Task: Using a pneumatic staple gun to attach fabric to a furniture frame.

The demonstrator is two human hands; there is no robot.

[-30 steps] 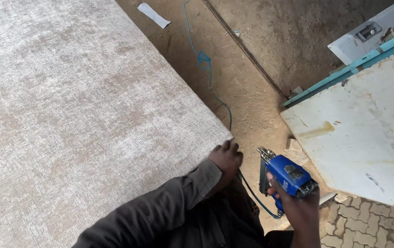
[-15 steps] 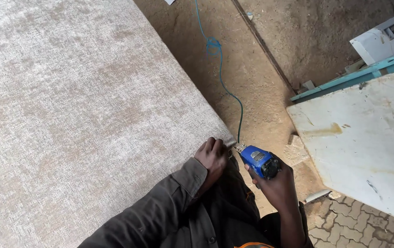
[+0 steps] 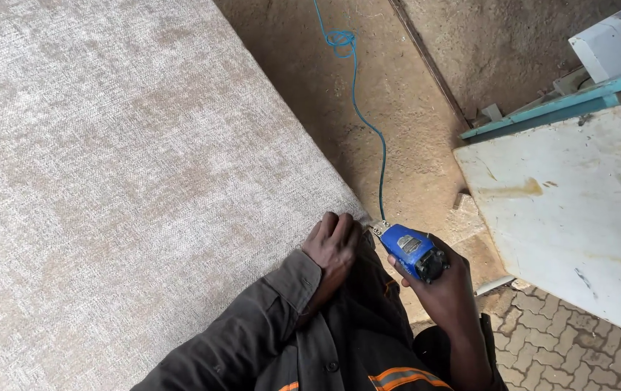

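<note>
A large panel covered in grey-beige woven fabric (image 3: 122, 181) fills the left of the view. My left hand (image 3: 334, 246) grips the fabric at the panel's near right edge, fingers curled over it. My right hand (image 3: 437, 286) holds a blue pneumatic staple gun (image 3: 412, 251), its nose pressed against that same edge right next to my left hand. A thin blue air hose (image 3: 357, 108) runs from the gun away across the floor, with a knot-like loop far up. My dark sleeves and jacket with orange stripes show at the bottom.
A white painted board (image 3: 578, 210) with stains lies at the right, a teal-edged piece (image 3: 564, 105) behind it. Brown dusty floor (image 3: 412, 80) lies between panel and board. Grey paving bricks (image 3: 564, 347) show at the bottom right.
My right hand has brought the staple gun left and down to the panel's edge, close to my left hand. My left hand has stayed on the fabric edge.
</note>
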